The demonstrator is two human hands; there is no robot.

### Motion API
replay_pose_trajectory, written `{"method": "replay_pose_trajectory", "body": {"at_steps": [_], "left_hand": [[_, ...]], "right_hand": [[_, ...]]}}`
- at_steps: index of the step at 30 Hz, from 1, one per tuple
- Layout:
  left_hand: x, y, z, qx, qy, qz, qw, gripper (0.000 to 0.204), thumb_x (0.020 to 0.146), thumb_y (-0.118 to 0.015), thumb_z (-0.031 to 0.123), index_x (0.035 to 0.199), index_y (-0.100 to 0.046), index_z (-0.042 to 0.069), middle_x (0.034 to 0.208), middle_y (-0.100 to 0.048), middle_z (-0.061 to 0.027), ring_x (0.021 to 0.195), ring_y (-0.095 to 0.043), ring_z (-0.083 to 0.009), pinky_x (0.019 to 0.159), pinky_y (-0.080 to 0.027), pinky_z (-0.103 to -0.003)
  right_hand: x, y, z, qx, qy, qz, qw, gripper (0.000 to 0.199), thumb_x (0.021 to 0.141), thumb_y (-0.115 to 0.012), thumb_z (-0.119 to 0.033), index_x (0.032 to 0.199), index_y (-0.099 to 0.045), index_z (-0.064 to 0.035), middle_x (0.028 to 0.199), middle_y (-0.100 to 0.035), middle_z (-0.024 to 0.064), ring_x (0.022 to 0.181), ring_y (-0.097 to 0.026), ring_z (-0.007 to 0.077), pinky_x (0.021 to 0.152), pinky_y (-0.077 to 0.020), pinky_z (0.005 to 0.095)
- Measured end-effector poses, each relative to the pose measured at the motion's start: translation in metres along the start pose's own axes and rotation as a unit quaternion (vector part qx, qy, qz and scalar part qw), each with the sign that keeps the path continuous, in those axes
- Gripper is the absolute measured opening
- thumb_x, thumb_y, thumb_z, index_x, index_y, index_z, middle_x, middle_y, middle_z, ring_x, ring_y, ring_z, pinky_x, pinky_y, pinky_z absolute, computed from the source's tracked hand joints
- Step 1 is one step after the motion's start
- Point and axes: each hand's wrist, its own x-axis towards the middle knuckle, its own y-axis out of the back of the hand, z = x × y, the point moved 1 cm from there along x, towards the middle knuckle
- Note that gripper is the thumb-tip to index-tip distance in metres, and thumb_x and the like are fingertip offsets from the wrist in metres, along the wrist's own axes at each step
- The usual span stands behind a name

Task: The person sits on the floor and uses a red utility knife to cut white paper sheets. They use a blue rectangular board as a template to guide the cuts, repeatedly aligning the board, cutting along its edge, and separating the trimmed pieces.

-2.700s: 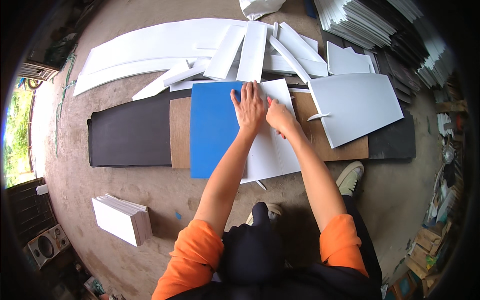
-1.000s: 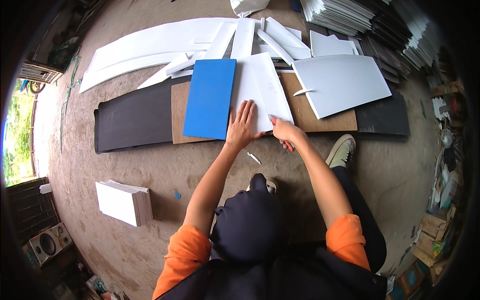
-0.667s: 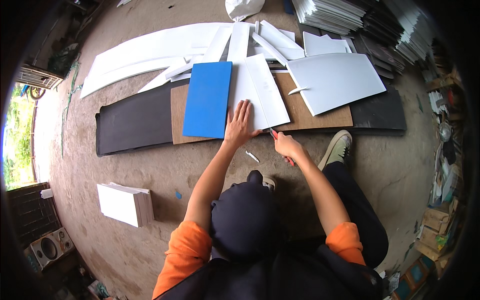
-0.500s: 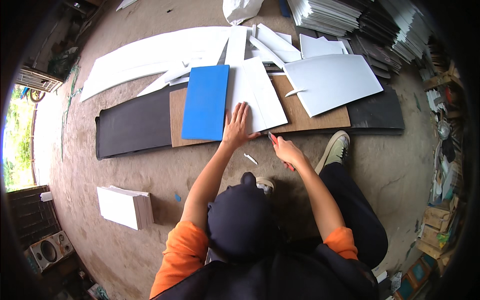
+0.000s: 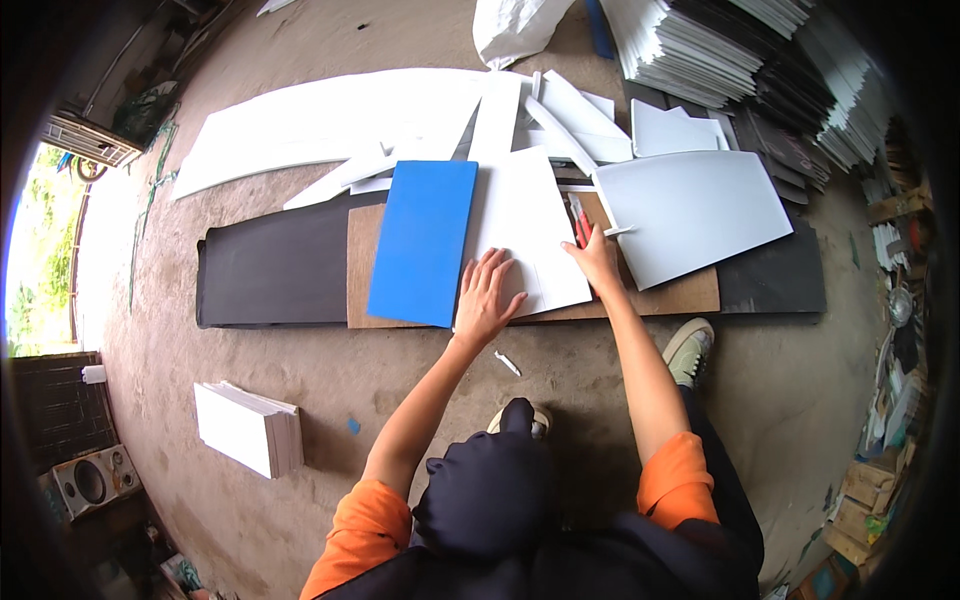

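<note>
My left hand [image 5: 485, 295] lies with its fingers spread on the near part of a white sheet [image 5: 522, 215], close to the right edge of a blue rectangular panel [image 5: 424, 242]. At the sheet's right edge, my right hand [image 5: 598, 265] is closed around a red utility knife [image 5: 583, 228], whose front end points away from me. Its thumb reaches over onto the white sheet. The sheet and blue panel rest on a brown board [image 5: 360, 262], itself on top of long black sheets [image 5: 275, 265].
A large white sheet [image 5: 692, 215] overlaps the board's right side, with white offcuts [image 5: 575, 115] behind it. Farther left lies a long white sheet [image 5: 310, 120]. Sheet stacks [image 5: 690, 55] fill the far right. A small white stack [image 5: 245, 430] and a white pen-like object [image 5: 508, 363] are on the floor.
My right hand has carried the utility knife from the sheet's near edge up to its right edge. My left hand stays flat on the white sheet. The whole view has shifted slightly.
</note>
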Motion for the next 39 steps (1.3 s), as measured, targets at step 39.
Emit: {"method": "replay_pose_trajectory", "body": {"at_steps": [39], "left_hand": [[0.064,0.198,0.152,0.122,-0.049,0.207,0.969,0.044,0.073,-0.064,0.033,0.108,-0.049,0.013,0.1,-0.049,-0.0099,0.099,-0.044,-0.0274,0.076,-0.029,-0.05]], "right_hand": [[-0.13,0.206,-0.047,0.685,-0.049,-0.104,0.719,0.017,0.075,-0.05,0.0,0.092,-0.046,0.0014,0.083,-0.054,0.0136,0.076,-0.059,0.0267,0.067,-0.0517,0.0405]]}}
